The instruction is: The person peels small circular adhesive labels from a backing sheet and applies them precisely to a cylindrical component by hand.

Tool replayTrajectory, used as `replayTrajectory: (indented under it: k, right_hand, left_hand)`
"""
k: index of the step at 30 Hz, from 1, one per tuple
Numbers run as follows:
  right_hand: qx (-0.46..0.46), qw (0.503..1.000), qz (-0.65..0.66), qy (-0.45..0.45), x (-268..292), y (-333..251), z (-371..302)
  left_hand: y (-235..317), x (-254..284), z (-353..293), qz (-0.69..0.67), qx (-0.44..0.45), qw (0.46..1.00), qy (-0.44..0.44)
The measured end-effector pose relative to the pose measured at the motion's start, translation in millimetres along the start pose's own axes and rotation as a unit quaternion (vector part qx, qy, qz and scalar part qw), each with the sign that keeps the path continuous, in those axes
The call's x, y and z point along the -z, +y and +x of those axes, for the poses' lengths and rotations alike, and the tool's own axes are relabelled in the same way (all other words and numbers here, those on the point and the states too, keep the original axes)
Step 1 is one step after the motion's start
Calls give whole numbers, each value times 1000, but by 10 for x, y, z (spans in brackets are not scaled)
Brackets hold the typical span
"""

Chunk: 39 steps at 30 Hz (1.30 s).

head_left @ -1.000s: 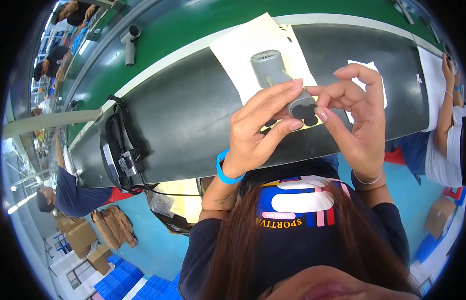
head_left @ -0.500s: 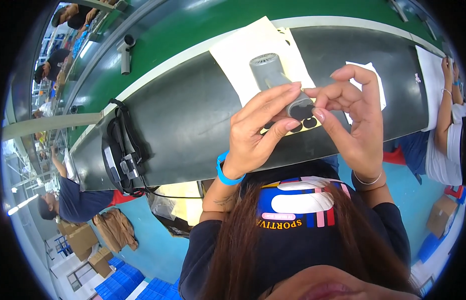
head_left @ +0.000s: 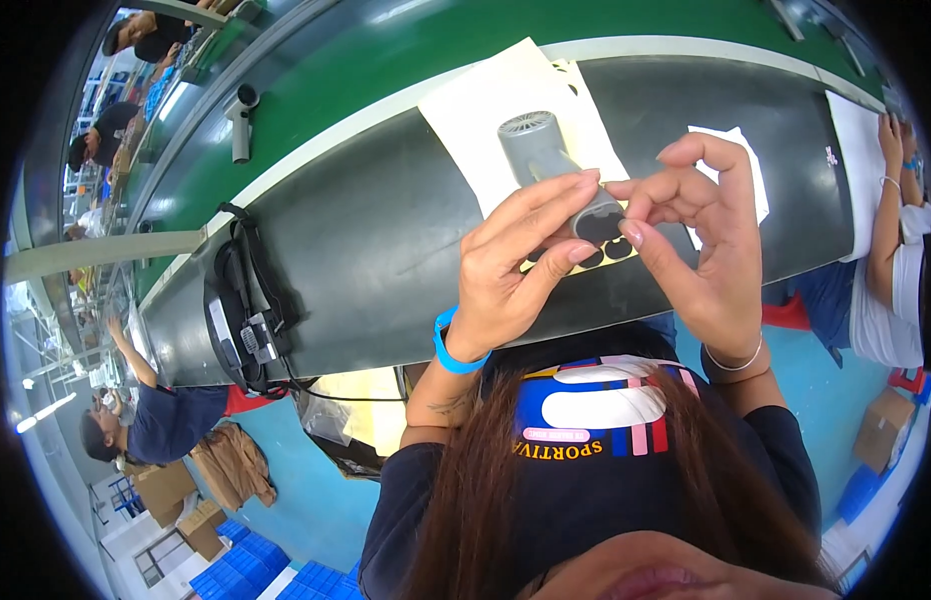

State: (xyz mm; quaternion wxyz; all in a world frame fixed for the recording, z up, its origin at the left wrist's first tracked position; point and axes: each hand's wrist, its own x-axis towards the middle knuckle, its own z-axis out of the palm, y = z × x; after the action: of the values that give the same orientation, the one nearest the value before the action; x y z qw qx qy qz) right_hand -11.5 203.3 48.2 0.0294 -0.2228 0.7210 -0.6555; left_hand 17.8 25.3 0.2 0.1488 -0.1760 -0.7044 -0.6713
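My left hand (head_left: 516, 262) is wrapped round the handle of a grey hair dryer (head_left: 538, 150), its vented round end pointing away from me. The handle's end faces me, and a round black sticker (head_left: 598, 222) lies over it. With thumb and fingertips pinched together, my right hand (head_left: 701, 225) holds the right edge of that sticker; the exact contact is partly hidden. Beneath the hands, a pale yellow sticker sheet (head_left: 598, 110) carries more black round stickers (head_left: 618, 248).
A black strapped device (head_left: 248, 310) with a cable lies on the dark bench (head_left: 366, 240) at left. White paper (head_left: 751, 190) is to the right. Beyond the bench, a green conveyor (head_left: 336, 70) carries another hair dryer (head_left: 241, 128). Other people sit at both sides.
My hands and the held hair dryer have barely moved; the right fingers shift slightly at the sticker's edge. The hair dryer on the conveyor has moved a little nearer and left.
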Motion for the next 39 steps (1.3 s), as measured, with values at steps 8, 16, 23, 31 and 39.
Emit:
replayTrajectory:
  k: [8, 16, 23, 31, 39]
  right_hand:
    - [4, 1000, -9, 0, -1, -14, -18]
    - [9, 999, -53, 2, -5, -59, -39]
    - [88, 973, -214, 26, -16, -72, -70]
    - [103, 966, -234, 47, -37, -69, -103]
    - [100, 966, -235, 35, -48, -23, 19]
  left_hand:
    - [12, -9, -12, -4, 1, 1000, 0]
    - [18, -48, -14, -15, 7, 1000, 16]
    - [22, -73, -13, 5, 1, 1000, 18]
    - [41, -84, -30, -4, 13, 1000, 11]
    - [52, 4, -36, -16, 22, 999, 19]
